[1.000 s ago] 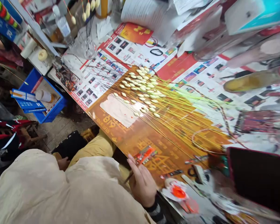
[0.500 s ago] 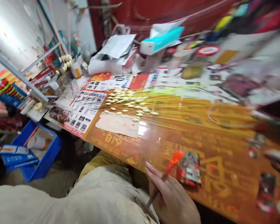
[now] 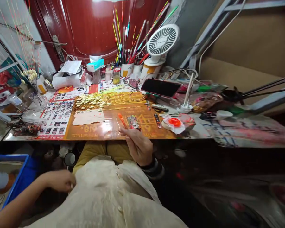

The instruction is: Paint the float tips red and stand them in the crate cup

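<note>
On the orange mat (image 3: 154, 129), pale float bodies (image 3: 87, 103) lie in rows; amount left unknown. My right hand (image 3: 136, 147) narrow by the orange-handled brush (image 3: 122, 120), grip unclear; left hand (image 3: 59, 180) at my coat (image 3: 109, 196), hold unclear.

Seven o'clock, a blue crate (image 3: 26, 167) running off the frame; six o'clock, the right hand (image 3: 137, 147) curled, can't see if anything's in its grip; four o'clock, a dark shape (image 3: 237, 202) smeared to pure blur!

Two hands (image 3: 137, 147), one red door (image 3: 90, 28), one door handle (image 3: 58, 47), one white fan (image 3: 162, 40), one black phone (image 3: 161, 87), one tissue box (image 3: 95, 65), one blue crate (image 3: 14, 167), and too many pale buds (image 3: 87, 103) to count
</note>
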Available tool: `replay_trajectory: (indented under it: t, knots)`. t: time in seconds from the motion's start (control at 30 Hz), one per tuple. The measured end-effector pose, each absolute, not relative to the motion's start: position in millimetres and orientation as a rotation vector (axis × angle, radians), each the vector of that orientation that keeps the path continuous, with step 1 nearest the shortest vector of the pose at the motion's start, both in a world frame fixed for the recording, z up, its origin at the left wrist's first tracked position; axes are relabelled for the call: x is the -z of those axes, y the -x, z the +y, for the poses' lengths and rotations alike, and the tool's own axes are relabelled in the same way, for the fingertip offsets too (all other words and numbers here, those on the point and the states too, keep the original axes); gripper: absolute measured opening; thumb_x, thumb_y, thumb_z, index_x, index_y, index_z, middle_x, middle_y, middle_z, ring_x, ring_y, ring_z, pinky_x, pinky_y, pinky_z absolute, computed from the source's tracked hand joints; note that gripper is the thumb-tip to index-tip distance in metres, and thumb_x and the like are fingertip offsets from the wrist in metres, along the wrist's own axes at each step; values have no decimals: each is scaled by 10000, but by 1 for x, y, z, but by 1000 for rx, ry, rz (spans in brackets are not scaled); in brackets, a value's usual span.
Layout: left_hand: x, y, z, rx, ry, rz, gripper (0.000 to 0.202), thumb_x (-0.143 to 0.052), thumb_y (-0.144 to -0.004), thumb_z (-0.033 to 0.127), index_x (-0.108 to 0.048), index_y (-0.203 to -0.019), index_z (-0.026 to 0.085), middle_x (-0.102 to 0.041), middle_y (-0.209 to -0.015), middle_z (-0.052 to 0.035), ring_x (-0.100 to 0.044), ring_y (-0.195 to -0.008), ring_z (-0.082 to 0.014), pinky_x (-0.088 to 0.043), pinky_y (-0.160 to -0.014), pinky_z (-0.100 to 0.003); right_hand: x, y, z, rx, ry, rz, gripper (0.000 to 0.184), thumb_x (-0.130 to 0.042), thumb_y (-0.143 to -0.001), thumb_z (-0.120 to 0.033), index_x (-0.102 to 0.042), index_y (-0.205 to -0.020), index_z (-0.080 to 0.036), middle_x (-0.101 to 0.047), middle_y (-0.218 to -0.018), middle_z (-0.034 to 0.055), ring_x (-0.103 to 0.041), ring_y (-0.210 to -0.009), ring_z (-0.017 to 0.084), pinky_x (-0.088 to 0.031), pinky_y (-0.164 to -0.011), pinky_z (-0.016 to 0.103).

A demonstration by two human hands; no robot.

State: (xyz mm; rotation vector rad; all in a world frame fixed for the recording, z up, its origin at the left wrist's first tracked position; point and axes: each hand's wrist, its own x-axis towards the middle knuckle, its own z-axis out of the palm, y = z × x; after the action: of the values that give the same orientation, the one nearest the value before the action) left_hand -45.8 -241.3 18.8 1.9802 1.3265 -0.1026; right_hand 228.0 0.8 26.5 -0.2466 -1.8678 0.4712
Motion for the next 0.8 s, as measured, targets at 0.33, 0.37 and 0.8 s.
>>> replay_trajectory:
  t: [0.33,0.37,0.8]
  knots:
    - [-58,116,-25,-468,-2130,2310,223,-519,-922,241,-722,-998,191,-729,-991,-62,-646,-922,-170,-496,-844,-288,12,-220,7,-625,423,-1675,406,-490,-955,-124,-557,-1343,-223,-724,-1095,73,-705,-883,136,-597,-825,300]
    - [-53,122,-4,-447,-2146,2352,215,-527,-915,239,-724,-980,181,-718,-992,-75,-630,-938,-182,-487,-857,-303,15,-219,8,-613,421,-1678,410,-500,-944,-107,-565,-1331,-225,-725,-1090,69,-706,-916,142,-595,-842,300]
    - [-34,132,27,-638,-2419,2419,210,-457,-983,275,-647,-962,189,-658,-988,-89,-577,-964,-209,-440,-891,-344,35,-187,30,-382,279,-1788,485,-508,-870,-35,-558,-1325,-196,-707,-989,81,-679,-875,159,-599,-740,315]
